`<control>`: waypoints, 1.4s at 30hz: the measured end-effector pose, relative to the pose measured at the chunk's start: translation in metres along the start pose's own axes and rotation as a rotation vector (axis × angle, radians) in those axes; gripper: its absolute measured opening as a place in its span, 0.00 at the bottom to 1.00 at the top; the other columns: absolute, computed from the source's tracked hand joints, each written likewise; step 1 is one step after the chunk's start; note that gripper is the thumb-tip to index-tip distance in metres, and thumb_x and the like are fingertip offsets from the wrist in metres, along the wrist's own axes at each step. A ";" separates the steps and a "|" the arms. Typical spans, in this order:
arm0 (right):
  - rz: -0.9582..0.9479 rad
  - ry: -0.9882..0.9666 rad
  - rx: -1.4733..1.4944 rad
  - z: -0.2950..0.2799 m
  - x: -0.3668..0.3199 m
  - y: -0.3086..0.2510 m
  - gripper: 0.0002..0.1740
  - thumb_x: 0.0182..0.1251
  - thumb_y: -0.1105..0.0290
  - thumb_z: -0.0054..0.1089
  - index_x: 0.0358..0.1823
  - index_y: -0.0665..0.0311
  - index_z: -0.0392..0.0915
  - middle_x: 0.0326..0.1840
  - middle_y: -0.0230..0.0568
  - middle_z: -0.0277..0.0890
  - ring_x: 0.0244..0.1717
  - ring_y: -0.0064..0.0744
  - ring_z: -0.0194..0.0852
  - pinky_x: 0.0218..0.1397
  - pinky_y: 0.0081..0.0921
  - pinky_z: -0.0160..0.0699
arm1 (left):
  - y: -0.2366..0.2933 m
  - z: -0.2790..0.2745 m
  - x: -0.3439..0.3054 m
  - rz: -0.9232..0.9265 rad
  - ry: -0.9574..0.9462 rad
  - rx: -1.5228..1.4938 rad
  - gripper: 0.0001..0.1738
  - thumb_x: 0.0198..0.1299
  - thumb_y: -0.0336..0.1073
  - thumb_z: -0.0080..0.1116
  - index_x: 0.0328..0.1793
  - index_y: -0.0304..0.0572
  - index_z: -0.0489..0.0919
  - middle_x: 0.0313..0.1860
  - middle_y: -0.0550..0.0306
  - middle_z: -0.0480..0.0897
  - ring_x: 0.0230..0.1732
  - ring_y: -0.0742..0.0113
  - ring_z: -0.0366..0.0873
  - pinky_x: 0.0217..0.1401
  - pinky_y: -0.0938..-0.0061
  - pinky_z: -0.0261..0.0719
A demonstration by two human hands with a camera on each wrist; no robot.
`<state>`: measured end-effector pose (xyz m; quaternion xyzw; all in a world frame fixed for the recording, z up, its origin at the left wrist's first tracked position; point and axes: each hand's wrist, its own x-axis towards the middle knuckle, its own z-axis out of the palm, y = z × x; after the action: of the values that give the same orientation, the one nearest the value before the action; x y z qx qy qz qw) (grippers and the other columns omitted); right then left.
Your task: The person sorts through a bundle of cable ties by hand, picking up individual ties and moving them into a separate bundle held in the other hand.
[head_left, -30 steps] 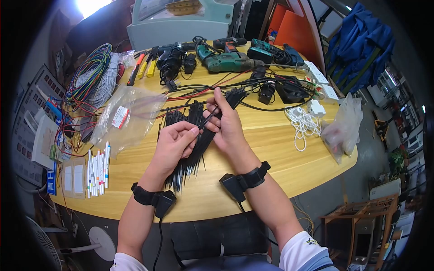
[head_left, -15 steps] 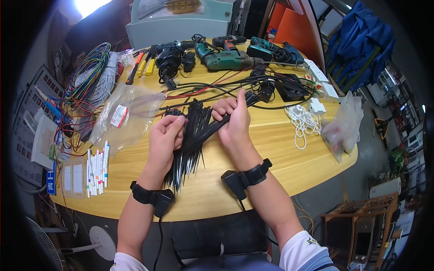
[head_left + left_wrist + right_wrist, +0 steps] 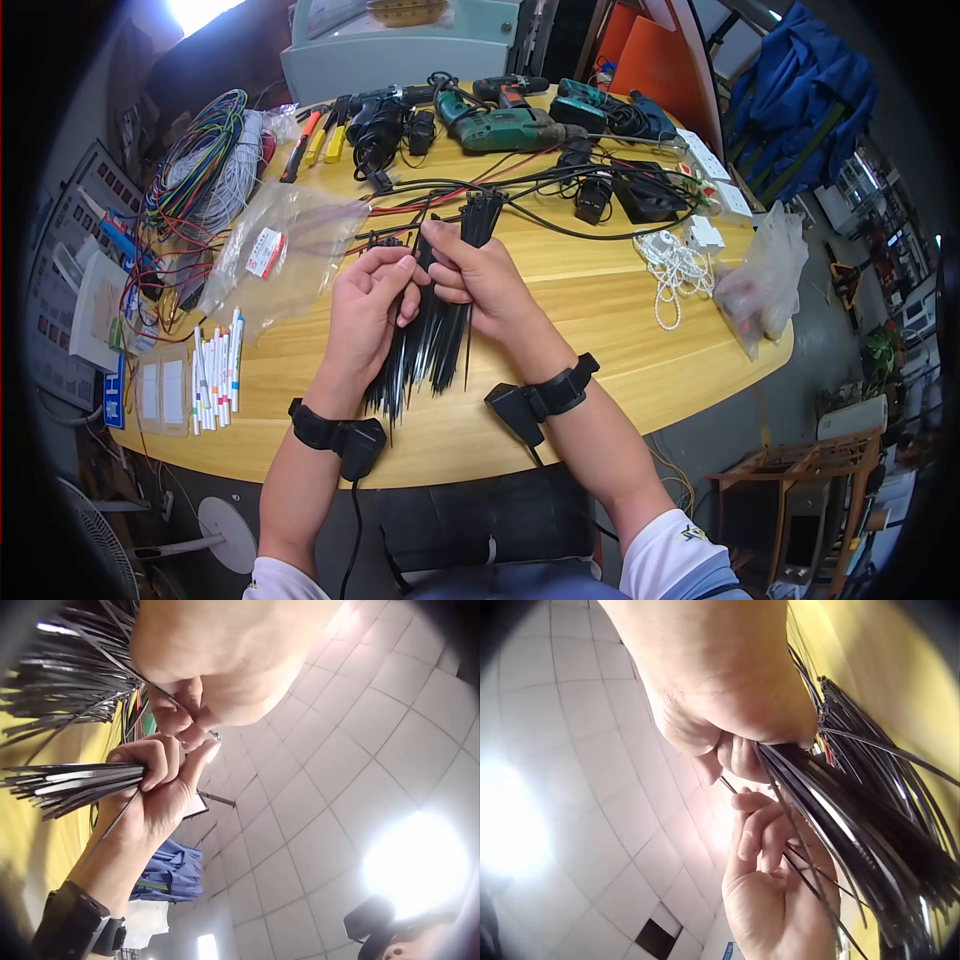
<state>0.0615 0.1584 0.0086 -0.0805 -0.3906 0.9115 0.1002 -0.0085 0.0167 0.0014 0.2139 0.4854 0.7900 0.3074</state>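
Note:
My right hand grips a bundle of black cable ties, its heads sticking out above the fist and its tails hanging below. The right thumb and forefinger meet the left fingertips at a thin tie end in the left wrist view. My left hand has its fingers curled, pinching a thin cable tie whose tail trails past the palm. Beneath the hands lies a pile of loose cable ties, partly hidden by the left hand and the bundle.
A clear plastic bag and markers lie on the left, near coiled wires. Behind the hands are black cables and a green drill. On the right are a white beaded cord and another plastic bag.
The right hand swung out to the right with the bundle tilted, then came back left to the left hand. The bundle now stands steeper, its heads pointing away from me.

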 end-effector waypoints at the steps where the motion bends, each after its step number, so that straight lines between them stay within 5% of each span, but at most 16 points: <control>1: 0.004 0.000 -0.019 0.002 -0.001 0.000 0.10 0.71 0.65 0.62 0.39 0.63 0.74 0.17 0.21 0.63 0.12 0.08 0.48 0.14 0.12 0.43 | 0.000 0.000 0.000 0.001 -0.010 -0.002 0.09 0.69 0.31 0.56 0.50 0.32 0.75 0.34 0.52 0.81 0.22 0.76 0.71 0.22 0.84 0.65; 4: 0.008 -0.007 -0.044 0.002 -0.002 -0.001 0.10 0.71 0.66 0.61 0.43 0.65 0.75 0.19 0.26 0.68 0.12 0.08 0.49 0.14 0.11 0.43 | 0.000 0.001 0.000 -0.003 -0.032 -0.002 0.09 0.69 0.31 0.57 0.49 0.33 0.75 0.33 0.53 0.81 0.22 0.76 0.72 0.21 0.84 0.66; 14: -0.145 0.093 0.098 -0.004 0.004 0.000 0.09 0.71 0.67 0.62 0.41 0.63 0.72 0.19 0.18 0.53 0.12 0.08 0.45 0.13 0.13 0.41 | -0.001 0.000 -0.001 -0.067 -0.057 -0.002 0.08 0.70 0.32 0.56 0.44 0.34 0.75 0.31 0.55 0.80 0.20 0.77 0.71 0.21 0.84 0.67; 30: -0.229 0.144 0.078 -0.003 0.004 0.000 0.08 0.69 0.68 0.65 0.39 0.61 0.74 0.18 0.17 0.55 0.13 0.08 0.46 0.14 0.13 0.41 | -0.003 -0.001 0.000 -0.044 -0.065 0.024 0.07 0.71 0.33 0.55 0.44 0.35 0.75 0.30 0.57 0.80 0.19 0.78 0.69 0.19 0.85 0.63; 42: -0.250 0.202 0.150 -0.005 0.004 -0.001 0.15 0.67 0.63 0.65 0.27 0.56 0.69 0.21 0.22 0.58 0.12 0.10 0.47 0.13 0.13 0.43 | -0.004 0.000 -0.001 -0.070 -0.063 0.081 0.07 0.71 0.34 0.55 0.43 0.38 0.75 0.29 0.62 0.77 0.18 0.83 0.62 0.20 0.85 0.58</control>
<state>0.0585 0.1634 0.0059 -0.1147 -0.3162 0.9059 0.2572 -0.0070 0.0176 -0.0019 0.2339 0.5142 0.7513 0.3412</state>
